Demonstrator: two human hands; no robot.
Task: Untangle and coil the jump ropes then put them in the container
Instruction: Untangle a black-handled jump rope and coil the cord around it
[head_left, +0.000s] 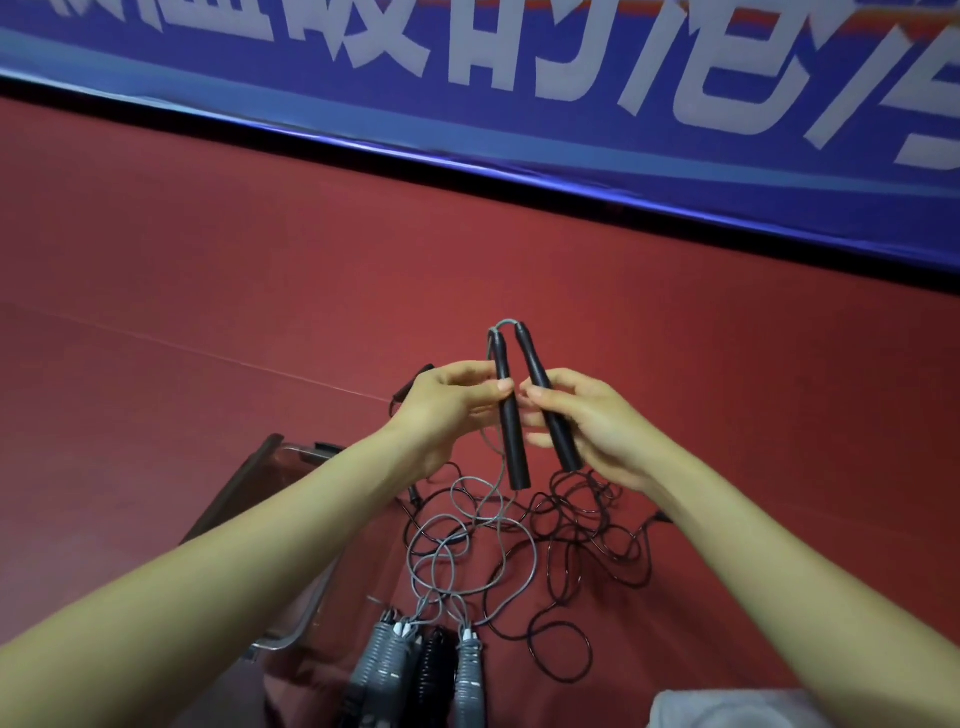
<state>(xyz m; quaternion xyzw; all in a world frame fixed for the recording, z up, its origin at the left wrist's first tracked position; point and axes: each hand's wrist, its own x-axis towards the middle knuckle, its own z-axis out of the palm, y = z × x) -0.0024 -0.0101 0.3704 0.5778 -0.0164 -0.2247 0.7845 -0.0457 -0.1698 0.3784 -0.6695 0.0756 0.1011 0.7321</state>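
I hold two black jump-rope handles upright above the red floor. My left hand (451, 402) pinches the left handle (511, 426), and my right hand (587, 421) grips the right handle (550, 410). A short grey cord loop (506, 325) joins their tops, and the grey rope (457, 540) hangs down into loops. A tangle of thin black rope (587, 525) lies on the floor below my hands. Several coiled ropes, grey and black (415, 670), lie at the bottom. The clear container (291, 631) sits at the left, mostly hidden by my left forearm.
A blue banner with white characters (519, 78) runs along the far wall above a black baseboard. Red floor (208, 286) spreads around the ropes. Another black handle (410, 384) pokes out behind my left hand. Grey cloth (727, 709) shows at the bottom right.
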